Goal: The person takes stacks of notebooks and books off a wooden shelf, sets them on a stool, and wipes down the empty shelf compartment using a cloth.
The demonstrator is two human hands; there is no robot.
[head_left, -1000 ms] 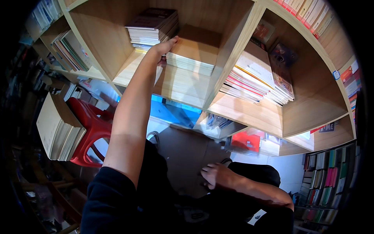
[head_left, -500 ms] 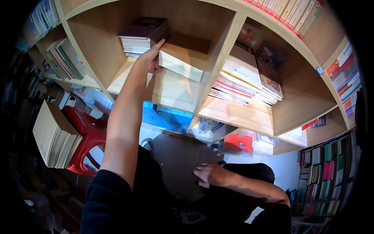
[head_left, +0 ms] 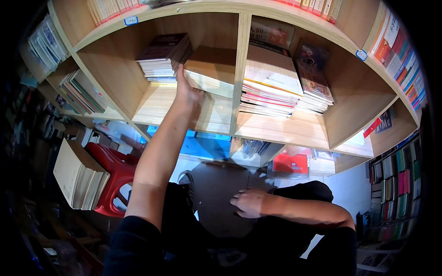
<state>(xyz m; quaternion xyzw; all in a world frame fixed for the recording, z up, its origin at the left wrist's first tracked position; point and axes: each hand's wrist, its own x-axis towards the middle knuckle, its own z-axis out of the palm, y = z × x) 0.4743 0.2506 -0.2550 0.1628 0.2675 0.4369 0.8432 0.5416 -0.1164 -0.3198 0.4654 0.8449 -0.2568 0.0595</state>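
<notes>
Your left hand (head_left: 188, 94) is at the near left corner of the brown stack (head_left: 212, 62), which lies flat in the bay; one digit points up along that corner, but the others are shadowed, so you cannot tell whether they grip or merely press. That placement suggests steadying the books from their free corner, since the divider (head_left: 240, 64) bounds the far side; whether the stack meets it is unclear. Your right hand (head_left: 252, 203) hangs loose near your knee (head_left: 306, 191), its fingers lightly bent around nothing visible, probably because the left reach needs no partner. For moving, the dark stack (head_left: 163, 46) stands close on the left, its gap narrow and partly covered by your hand. More room lies toward you, where the board (head_left: 154, 103) runs out to the shelf's front edge. The red stool (head_left: 108, 161) sits below, well apart from your left hand.
</notes>
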